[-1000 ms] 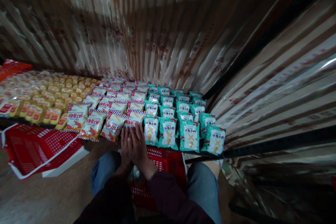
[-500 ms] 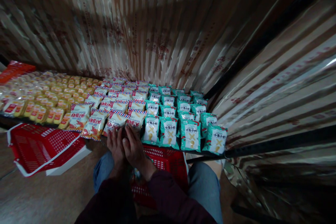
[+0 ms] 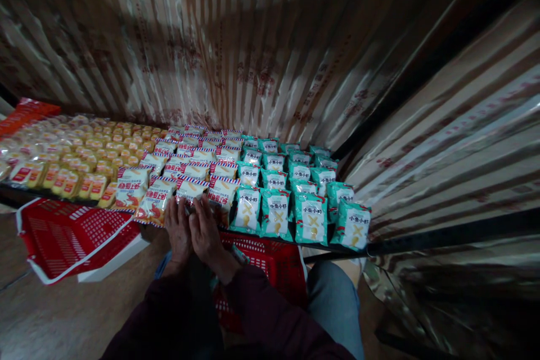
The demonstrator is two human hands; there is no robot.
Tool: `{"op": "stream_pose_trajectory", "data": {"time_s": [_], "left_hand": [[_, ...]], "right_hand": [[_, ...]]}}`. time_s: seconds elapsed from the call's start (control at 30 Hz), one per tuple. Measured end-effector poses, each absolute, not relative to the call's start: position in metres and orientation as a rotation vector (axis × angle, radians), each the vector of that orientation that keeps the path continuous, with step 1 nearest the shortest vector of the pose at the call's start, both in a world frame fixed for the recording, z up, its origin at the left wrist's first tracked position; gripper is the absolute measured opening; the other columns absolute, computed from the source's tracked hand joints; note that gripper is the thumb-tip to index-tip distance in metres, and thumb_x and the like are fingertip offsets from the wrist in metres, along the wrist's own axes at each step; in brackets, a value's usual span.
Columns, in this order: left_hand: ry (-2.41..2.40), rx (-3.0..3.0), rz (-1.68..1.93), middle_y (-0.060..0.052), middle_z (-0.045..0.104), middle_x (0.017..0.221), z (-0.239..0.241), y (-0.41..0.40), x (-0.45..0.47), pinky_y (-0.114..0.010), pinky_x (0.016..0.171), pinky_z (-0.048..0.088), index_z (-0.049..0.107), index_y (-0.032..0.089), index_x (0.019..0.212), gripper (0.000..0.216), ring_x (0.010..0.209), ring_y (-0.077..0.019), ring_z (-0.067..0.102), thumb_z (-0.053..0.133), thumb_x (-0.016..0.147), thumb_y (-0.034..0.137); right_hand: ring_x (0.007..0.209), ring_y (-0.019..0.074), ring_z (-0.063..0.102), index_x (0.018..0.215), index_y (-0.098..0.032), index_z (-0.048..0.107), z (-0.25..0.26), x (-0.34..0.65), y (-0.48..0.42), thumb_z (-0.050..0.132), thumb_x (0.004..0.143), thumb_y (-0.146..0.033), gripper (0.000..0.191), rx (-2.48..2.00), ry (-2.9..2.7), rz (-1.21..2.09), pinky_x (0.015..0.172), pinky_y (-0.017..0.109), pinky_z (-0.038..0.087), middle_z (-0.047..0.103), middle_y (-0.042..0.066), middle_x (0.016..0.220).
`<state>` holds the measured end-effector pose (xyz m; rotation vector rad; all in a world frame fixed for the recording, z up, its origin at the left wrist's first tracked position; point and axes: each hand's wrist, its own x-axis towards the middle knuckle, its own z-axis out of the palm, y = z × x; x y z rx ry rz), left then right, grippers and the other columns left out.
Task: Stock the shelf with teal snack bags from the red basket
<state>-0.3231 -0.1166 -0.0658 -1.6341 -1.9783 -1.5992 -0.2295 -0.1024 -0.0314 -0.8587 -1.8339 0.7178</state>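
Observation:
My left hand has its fingers stretched out against the front row of white snack bags with red-and-blue striped edges. Beside it, my right hand touches the same front row, its fingers extended and partly covering a white snack bag. Both palms face away from me, and I see nothing gripped in either hand. Left of my fingers stands another white snack bag. To the right, green snack bags stand in rows on the same shelf.
Yellow-wrapped packs fill the shelf's left part, with an orange packet at its far end. A red basket sits at lower left; another red basket is between my legs. Striped sheeting hangs behind the shelf.
Both hands have slid a little to the left along the front row of white bags. More of the bag right of my right hand now shows. The view has shifted slightly.

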Motion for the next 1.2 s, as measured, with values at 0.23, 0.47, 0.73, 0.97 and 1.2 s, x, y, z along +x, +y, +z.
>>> {"op": "stream_pose_trajectory", "data": {"time_s": [0.23, 0.47, 0.73, 0.97, 1.2], "left_hand": [[-2.059, -1.617, -1.475, -0.011, 0.019, 0.158, -0.063, -0.110, -0.321, -0.055, 0.117, 0.018, 0.025, 0.026, 0.149, 0.057, 0.146, -0.0250, 0.016, 0.041, 0.096, 0.038], [-2.062, -1.583, -1.334, -0.012, 0.010, 0.160, -0.065, -0.113, -0.319, -0.057, 0.116, 0.019, 0.011, 0.024, 0.152, 0.063, 0.148, -0.0261, 0.008, 0.036, 0.097, 0.038], [-2.119, -1.465, -1.207, -0.013, 0.010, 0.160, -0.046, -0.117, -0.315, -0.060, 0.116, 0.015, 0.018, 0.019, 0.151, 0.059, 0.148, -0.0285, 0.002, 0.034, 0.097, 0.034], [-2.239, -1.013, -1.436, -0.024, 0.019, 0.155, -0.067, -0.122, -0.347, -0.060, 0.116, 0.009, 0.031, 0.007, 0.144, 0.055, 0.147, -0.0312, 0.004, 0.025, 0.099, 0.038], [-2.349, -1.088, -1.474, -0.025, 0.021, 0.154, -0.091, -0.126, -0.371, -0.063, 0.115, 0.010, 0.022, 0.008, 0.147, 0.062, 0.147, -0.0323, 0.003, 0.031, 0.097, 0.043]], "right_hand": [[0.145, 0.0210, 0.023, 0.152, -0.032, 0.016, -0.041, -0.232, -0.091, 0.032, 0.101, -0.031, 0.053, -0.869, -1.843, 0.731, 0.113, 0.046, 0.040, 0.025, 0.004, 0.157], [0.147, 0.0213, 0.018, 0.153, -0.028, 0.011, -0.023, -0.221, -0.102, 0.032, 0.100, -0.026, 0.057, -0.847, -1.969, 0.577, 0.115, 0.046, 0.036, 0.026, 0.006, 0.156], [0.146, 0.0212, 0.022, 0.146, -0.013, 0.035, -0.006, -0.205, -0.107, 0.033, 0.099, -0.025, 0.049, -0.900, -2.081, 0.480, 0.116, 0.041, 0.035, 0.027, 0.013, 0.156], [0.148, 0.0267, 0.006, 0.145, -0.016, 0.038, 0.011, -0.199, -0.101, 0.040, 0.097, -0.025, 0.049, -0.862, -2.316, 0.221, 0.117, 0.050, 0.025, 0.026, 0.011, 0.157], [0.148, 0.0239, 0.009, 0.142, -0.016, 0.039, 0.024, -0.239, -0.092, 0.039, 0.097, -0.025, 0.046, -0.722, -2.456, 0.197, 0.119, 0.047, 0.023, 0.026, 0.010, 0.157]]}}
